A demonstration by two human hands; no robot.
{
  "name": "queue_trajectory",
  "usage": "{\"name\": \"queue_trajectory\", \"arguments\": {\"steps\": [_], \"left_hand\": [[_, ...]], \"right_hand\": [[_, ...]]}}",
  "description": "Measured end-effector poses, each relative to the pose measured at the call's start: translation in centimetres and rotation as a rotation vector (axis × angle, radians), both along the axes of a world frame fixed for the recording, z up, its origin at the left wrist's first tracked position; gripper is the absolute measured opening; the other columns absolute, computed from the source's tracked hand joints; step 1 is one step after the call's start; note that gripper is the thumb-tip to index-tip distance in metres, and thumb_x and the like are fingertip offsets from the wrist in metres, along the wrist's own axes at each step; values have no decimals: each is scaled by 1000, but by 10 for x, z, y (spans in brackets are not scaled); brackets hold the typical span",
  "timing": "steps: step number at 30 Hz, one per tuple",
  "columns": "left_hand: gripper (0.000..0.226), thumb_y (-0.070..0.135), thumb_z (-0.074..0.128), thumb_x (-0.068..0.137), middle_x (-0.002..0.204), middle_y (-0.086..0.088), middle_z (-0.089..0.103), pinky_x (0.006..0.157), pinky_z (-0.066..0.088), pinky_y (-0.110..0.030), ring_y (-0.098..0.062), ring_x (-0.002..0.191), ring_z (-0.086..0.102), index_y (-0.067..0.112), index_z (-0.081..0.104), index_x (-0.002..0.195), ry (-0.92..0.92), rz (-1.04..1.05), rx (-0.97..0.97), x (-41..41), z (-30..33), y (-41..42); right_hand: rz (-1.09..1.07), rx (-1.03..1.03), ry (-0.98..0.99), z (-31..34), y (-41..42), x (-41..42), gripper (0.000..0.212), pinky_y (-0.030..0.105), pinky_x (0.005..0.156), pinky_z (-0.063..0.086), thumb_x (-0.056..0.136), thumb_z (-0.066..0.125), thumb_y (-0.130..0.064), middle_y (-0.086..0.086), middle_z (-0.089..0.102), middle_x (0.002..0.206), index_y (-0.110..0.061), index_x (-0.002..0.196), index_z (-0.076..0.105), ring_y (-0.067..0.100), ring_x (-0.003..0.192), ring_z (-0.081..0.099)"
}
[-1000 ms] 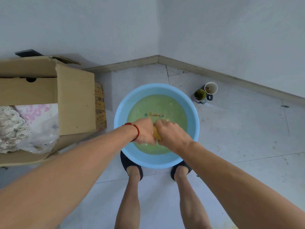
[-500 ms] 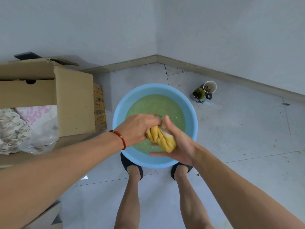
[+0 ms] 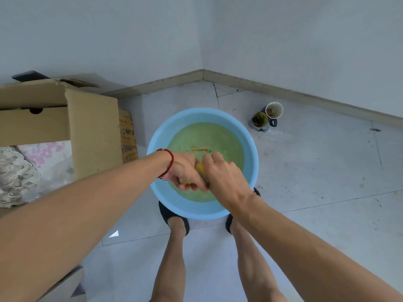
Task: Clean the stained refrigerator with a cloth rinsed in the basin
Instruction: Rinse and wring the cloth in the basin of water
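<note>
Two bare legs stand just behind the blue basin (image 3: 202, 211), feet tucked at its near rim. Above the water, both hands wring the yellow cloth (image 3: 201, 168): the left hand (image 3: 185, 171), red cord at its wrist, curls its fingers tight round one end, and the right hand (image 3: 224, 174) clenches the other, so only a sliver of cloth shows between them. To do this well, I'd say twist the fists in opposite directions and keep them over the middle, so the greenish water (image 3: 207, 138) drips back in rather than onto the tiles. That water looks murky; a fresh fill might serve the refrigerator better. Off to the left sits a cardboard box (image 3: 91, 129); beyond the basin, two cups (image 3: 267, 116) stand near the wall. No refrigerator is in view.
</note>
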State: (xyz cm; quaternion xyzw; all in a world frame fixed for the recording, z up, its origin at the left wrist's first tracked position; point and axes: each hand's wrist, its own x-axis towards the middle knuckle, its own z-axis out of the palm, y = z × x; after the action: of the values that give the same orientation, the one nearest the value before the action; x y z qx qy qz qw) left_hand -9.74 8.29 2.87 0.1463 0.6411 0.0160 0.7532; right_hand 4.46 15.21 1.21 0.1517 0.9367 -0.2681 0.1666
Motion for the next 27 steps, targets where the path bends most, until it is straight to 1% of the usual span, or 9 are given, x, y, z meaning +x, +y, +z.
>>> {"name": "queue_trajectory", "arguments": {"steps": [2,5,7,9,14,17,21,24,27], "left_hand": [[15,2,76,75,66,-7,59,48,44,-26,-17,50,51,6,67,86,103,-71,46,2,-1,-1],[11,12,74,75,68,2,64,54,52,-30,-21,62,63,16,68,83,526,-435,347,3,-4,-9],[13,10,71,79,74,5,60,58,43,-30,-24,73,63,21,64,82,708,-497,657,1,-2,-20],[17,2,71,79,81,-1,55,58,38,-29,-25,71,58,16,66,89,775,-443,966,-2,6,-26],[8,-1,68,84,85,-13,55,56,48,-42,-27,69,52,5,65,89,911,-503,1383,1,37,-14],[13,-4,66,82,79,-10,53,41,42,-34,-25,57,51,8,63,85,953,-694,1372,-12,40,-13],[27,0,68,81,88,-6,58,53,36,-34,-27,65,56,13,56,102,812,-1024,914,-5,42,-10],[21,0,59,85,88,-6,58,64,37,-36,-32,86,62,14,59,101,841,-981,606,14,38,-4],[16,3,63,81,71,-1,43,60,41,-34,-29,73,55,13,51,79,806,-724,412,27,25,-7]], "right_hand": [[-21,-139,-3,3,3,3,50,43,63,54,74,84,-9,9,50,104,-7,112,53,32,70,50],[-351,-763,-308,18,21,7,63,33,84,55,80,85,-33,1,56,119,-16,130,51,23,103,62],[-760,-1214,-333,27,33,9,42,43,91,61,88,74,-47,4,66,113,-17,115,62,22,104,68],[-952,-1454,-356,27,40,12,49,50,94,59,93,61,-62,12,69,114,-15,106,65,26,103,70],[-538,-2211,-402,22,13,11,104,51,96,59,75,65,-75,22,55,146,-7,152,45,43,135,55],[-530,-2032,-369,29,14,2,77,26,75,62,75,89,-46,18,71,117,-3,131,58,25,102,74],[-417,-1306,-369,26,13,-9,7,33,65,50,82,69,-5,12,60,70,-2,84,63,20,62,54],[-339,-808,-375,24,6,-16,17,30,62,48,78,70,-13,1,58,57,-12,67,57,18,54,53],[-191,-450,-317,25,4,-14,21,28,62,43,84,75,-26,0,63,77,-17,84,56,22,70,58]]}}
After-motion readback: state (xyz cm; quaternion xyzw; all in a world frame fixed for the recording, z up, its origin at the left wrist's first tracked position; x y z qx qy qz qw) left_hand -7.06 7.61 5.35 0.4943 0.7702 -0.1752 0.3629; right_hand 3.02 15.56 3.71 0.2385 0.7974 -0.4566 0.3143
